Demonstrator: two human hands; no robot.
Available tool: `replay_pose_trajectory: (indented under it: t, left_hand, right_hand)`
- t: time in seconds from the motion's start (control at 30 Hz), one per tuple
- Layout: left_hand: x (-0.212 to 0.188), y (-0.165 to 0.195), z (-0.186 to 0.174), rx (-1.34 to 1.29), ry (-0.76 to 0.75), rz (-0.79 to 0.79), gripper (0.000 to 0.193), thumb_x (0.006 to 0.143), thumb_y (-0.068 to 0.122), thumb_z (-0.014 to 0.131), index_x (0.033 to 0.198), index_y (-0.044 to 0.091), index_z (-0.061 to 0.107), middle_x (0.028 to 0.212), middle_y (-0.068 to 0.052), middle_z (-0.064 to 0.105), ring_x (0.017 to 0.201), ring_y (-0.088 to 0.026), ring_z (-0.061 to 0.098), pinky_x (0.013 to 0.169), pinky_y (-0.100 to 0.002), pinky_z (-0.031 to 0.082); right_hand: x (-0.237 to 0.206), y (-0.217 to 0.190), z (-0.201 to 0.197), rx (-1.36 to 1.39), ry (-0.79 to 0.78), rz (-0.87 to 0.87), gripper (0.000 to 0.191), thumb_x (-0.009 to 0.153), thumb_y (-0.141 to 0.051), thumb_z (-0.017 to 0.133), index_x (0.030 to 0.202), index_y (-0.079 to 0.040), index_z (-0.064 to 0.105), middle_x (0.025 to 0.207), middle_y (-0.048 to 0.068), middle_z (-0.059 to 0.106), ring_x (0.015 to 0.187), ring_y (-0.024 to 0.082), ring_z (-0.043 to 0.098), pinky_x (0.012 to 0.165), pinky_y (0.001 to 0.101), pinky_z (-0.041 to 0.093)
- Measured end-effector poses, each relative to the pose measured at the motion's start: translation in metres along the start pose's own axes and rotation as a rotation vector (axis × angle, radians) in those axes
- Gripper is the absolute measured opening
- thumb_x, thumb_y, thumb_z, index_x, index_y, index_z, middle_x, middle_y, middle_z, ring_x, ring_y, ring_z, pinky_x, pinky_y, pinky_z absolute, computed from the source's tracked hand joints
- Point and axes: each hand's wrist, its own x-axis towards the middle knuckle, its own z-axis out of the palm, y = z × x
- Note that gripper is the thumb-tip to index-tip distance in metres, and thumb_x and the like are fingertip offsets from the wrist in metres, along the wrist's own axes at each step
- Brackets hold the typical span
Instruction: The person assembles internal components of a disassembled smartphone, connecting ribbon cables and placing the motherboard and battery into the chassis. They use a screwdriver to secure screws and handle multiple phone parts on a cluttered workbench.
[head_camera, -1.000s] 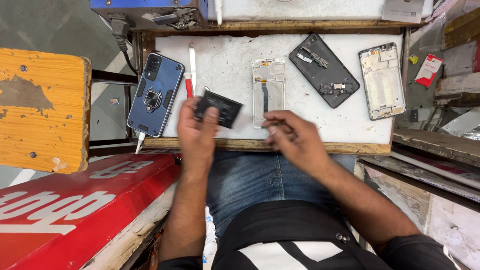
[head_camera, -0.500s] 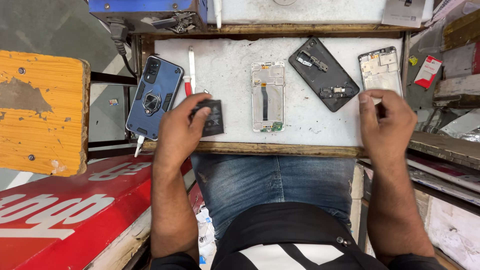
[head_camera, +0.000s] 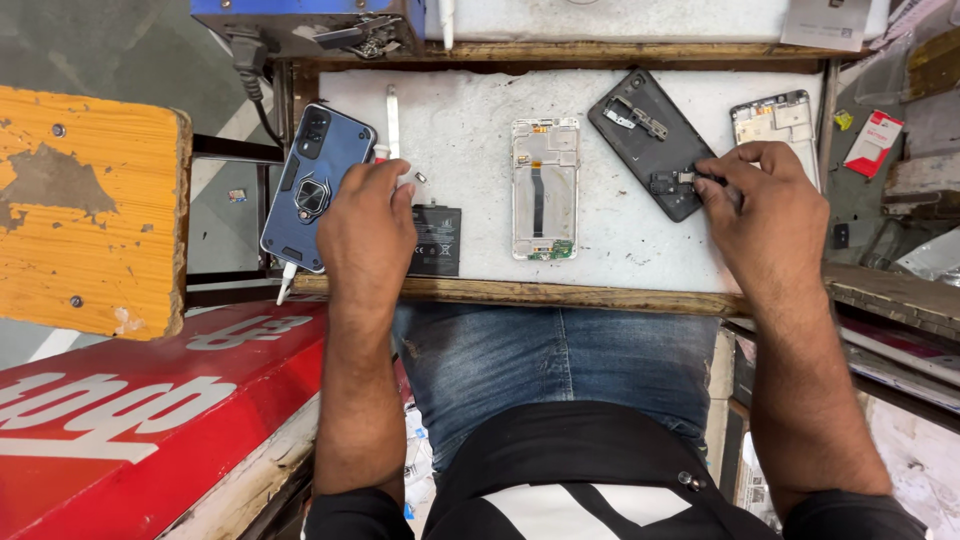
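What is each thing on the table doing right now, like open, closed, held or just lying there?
Left hand: resting by the black battery.
Black battery: lying flat, partly under that hand.
Blue phone case: flat, ring side up.
White phone frame: opened, insides showing.
Dark back cover: flat, inner side up.
Right hand: fingertips pinching at the cover's lower end.

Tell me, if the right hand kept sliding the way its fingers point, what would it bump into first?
The right hand points left, fingertips at the dark back cover with loose parts on it. That cover comes first; past it lies the open phone frame.
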Motion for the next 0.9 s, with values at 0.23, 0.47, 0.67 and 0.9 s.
replay_pose_trajectory:
  t: [0.23, 0.47, 0.67, 0.9]
  left_hand:
    - [0.009, -0.006, 0.023, 0.088, -0.054, 0.039, 0.028, 0.095, 0.017, 0.073, 0.121, 0.009, 0.073, 0.114, -0.01, 0.073, 0.091, -0.024, 0.075, 0.075, -0.036, 0.063]
    - [0.009, -0.01, 0.021, 0.071, -0.034, 0.079, 0.02, 0.095, 0.022, 0.075, 0.113, 0.014, 0.077, 0.101, -0.005, 0.075, 0.08, -0.019, 0.075, 0.067, -0.034, 0.061]
    - [0.014, 0.0, 0.026, 0.065, -0.102, 0.083, 0.012, 0.1, 0.022, 0.073, 0.101, 0.009, 0.073, 0.097, -0.005, 0.074, 0.076, -0.019, 0.074, 0.061, -0.033, 0.061]
    - [0.014, 0.046, 0.049, -0.332, 0.02, 0.314, 0.007, 0.097, 0.016, 0.073, 0.102, 0.011, 0.072, 0.095, -0.006, 0.075, 0.078, -0.025, 0.074, 0.066, -0.037, 0.059]
  right_hand:
    - [0.003, 0.003, 0.001, 0.0, -0.008, -0.021, 0.015, 0.096, -0.017, 0.084, 0.109, -0.011, 0.078, 0.117, 0.008, 0.07, 0.085, 0.02, 0.069, 0.074, 0.0341, 0.056]
    - [0.003, 0.0, 0.0, -0.005, -0.002, -0.069, 0.019, 0.102, -0.015, 0.083, 0.119, -0.011, 0.078, 0.119, 0.009, 0.071, 0.09, 0.019, 0.069, 0.079, 0.0334, 0.057]
    - [0.0, 0.0, 0.002, 0.032, -0.031, -0.047, 0.028, 0.097, -0.013, 0.083, 0.124, -0.011, 0.078, 0.127, 0.01, 0.066, 0.091, 0.021, 0.066, 0.077, 0.0348, 0.056]
    - [0.0, 0.004, 0.003, 0.057, 0.007, -0.058, 0.02, 0.094, -0.013, 0.085, 0.113, -0.01, 0.078, 0.131, 0.011, 0.064, 0.096, 0.024, 0.065, 0.082, 0.0385, 0.055]
